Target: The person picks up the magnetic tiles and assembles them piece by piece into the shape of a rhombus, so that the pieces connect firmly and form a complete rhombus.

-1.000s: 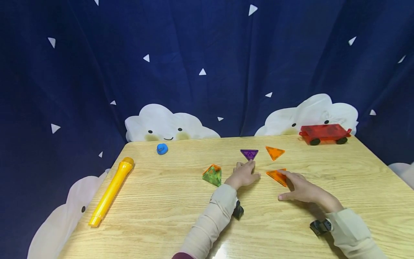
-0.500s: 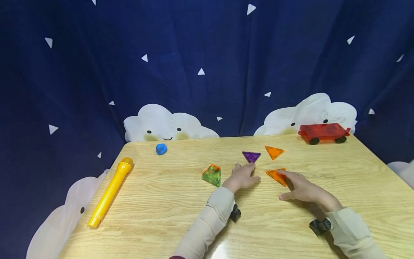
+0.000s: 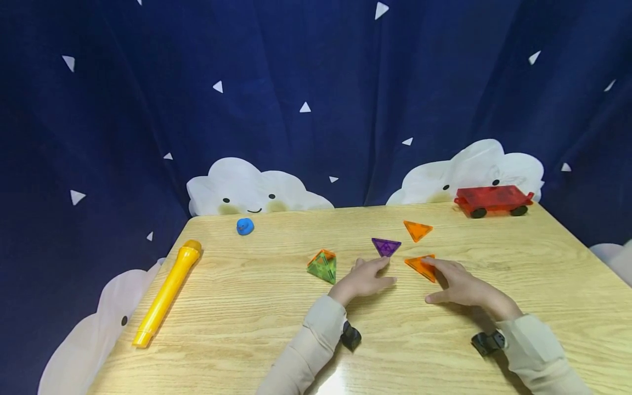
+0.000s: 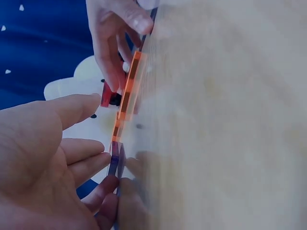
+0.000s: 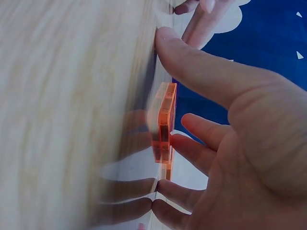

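Observation:
A purple triangular magnetic tile (image 3: 386, 246) lies flat on the table, and the fingertips of my left hand (image 3: 362, 281) touch its near corner. That hand's thumb is stretched out to the right, apart from the tile. My right hand (image 3: 463, 286) rests beside the nearer orange triangular tile (image 3: 418, 266), its extended index finger on the tile's right end and its thumb apart. In the right wrist view this orange tile (image 5: 165, 122) lies flat, and the fingers are not curled round it. Behind it lies a second orange triangular tile (image 3: 417, 230).
Left of my left hand stands a green and orange pyramid of tiles (image 3: 323, 267). A red wheeled toy car base (image 3: 494, 201) sits at the back right. A blue toy duck (image 3: 244, 226) is at the back left, and a yellow toy microphone (image 3: 168, 293) lies along the table's left edge.
My left hand has drawn back toward me, and the purple tile has slid with it, nearer and slightly right. The right hand and both orange tiles have stayed in place.

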Demonstrator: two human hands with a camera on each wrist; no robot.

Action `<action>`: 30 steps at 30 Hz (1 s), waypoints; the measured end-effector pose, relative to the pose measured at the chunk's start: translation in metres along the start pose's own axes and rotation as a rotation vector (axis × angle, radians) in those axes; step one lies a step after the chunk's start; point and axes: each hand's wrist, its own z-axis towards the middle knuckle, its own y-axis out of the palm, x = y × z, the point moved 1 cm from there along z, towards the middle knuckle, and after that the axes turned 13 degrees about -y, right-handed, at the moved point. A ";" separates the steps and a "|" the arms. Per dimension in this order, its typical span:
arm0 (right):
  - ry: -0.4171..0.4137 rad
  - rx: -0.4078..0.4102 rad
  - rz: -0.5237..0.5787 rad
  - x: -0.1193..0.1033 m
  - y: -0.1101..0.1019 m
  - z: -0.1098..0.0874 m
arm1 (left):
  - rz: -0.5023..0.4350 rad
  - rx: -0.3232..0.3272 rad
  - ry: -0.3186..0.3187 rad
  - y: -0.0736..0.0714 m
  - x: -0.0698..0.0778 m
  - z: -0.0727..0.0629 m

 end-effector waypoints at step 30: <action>0.004 0.108 0.000 0.023 -0.007 0.013 | -0.011 0.140 -0.090 -0.002 0.004 0.027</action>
